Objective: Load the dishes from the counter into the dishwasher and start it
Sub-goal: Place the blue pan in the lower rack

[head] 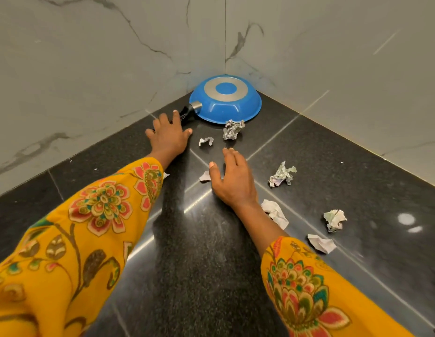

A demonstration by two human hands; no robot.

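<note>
A blue frying pan [225,99] lies upside down in the far corner of the black granite counter [192,251], its black handle [186,112] pointing left. My left hand [168,136] is stretched out with spread fingers, its fingertips over the end of the handle. My right hand [232,180] hovers open nearer to me, above the counter, holding nothing. Both arms wear yellow flowered sleeves.
Several crumpled paper scraps lie on the counter: one [233,129] just in front of the pan, a small one [206,141] between my hands, others [282,174] to the right. Grey marble walls [89,69] close the corner on both sides.
</note>
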